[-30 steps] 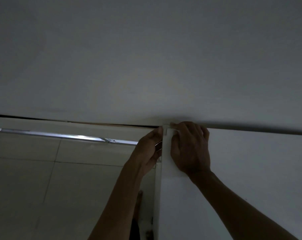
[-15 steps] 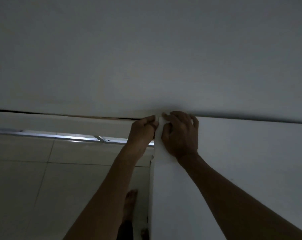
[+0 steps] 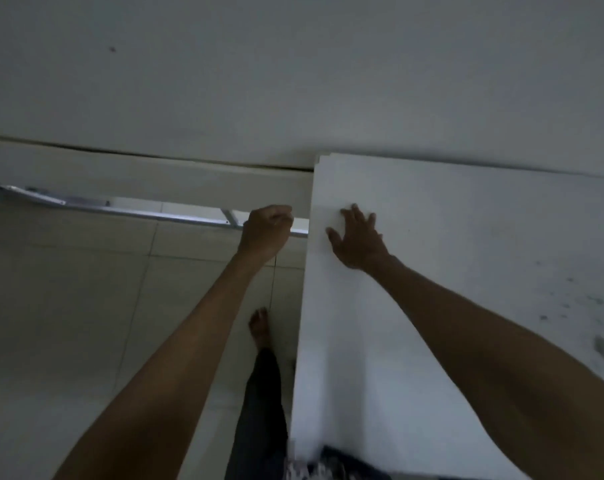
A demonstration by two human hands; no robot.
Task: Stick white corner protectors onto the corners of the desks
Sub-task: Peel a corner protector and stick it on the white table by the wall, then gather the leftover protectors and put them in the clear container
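Pressed flat on the white desk (image 3: 467,271), fingers spread, right hand (image 3: 357,242) just in from the left edge. Hung beside that edge at 9 o'clock, left hand (image 3: 267,232), fingers curled; contents not discernible. Sat at 12 o'clock on the desk's far-left corner, white corner protector (image 3: 323,160), against the wall (image 3: 293,71).

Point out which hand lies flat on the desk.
The right hand, fingers spread on the white desk; the left hand hangs curled beside its edge.
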